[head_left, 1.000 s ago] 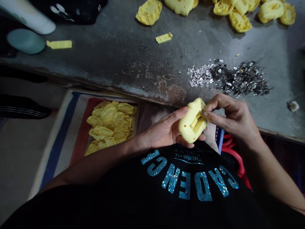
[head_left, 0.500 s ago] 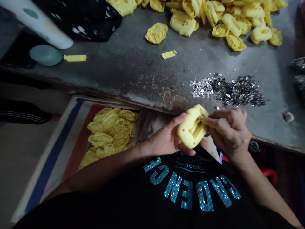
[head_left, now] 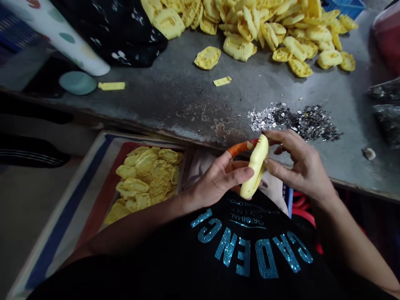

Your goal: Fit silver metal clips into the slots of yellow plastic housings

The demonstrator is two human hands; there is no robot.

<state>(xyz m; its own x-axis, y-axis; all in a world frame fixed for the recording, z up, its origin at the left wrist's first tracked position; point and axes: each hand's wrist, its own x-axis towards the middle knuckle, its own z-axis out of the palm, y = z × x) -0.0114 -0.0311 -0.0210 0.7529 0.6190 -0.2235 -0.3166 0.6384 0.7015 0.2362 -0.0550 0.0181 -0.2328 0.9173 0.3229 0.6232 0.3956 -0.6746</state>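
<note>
one head-worn camera looks forward and down, close over the hands (head_left: 215, 181) and tabletop (head_left: 168, 89).

Yellow plastic shell (head_left: 258, 163) turned from its slotted face to edge-on
Half a second ago the slot faced the camera; now the shell's narrow side does, and the slot is out of sight. The left grip (head_left: 215, 183) has brought its thumb onto this side, and an orange finger cover (head_left: 239, 149) shows plainly by the shell's far end. The right grip (head_left: 301, 164) has left the slot, forefinger at the shell's far end, thumb by its right edge. Far beyond the shell, a blue basket (head_left: 353, 8) has come into view.
</note>
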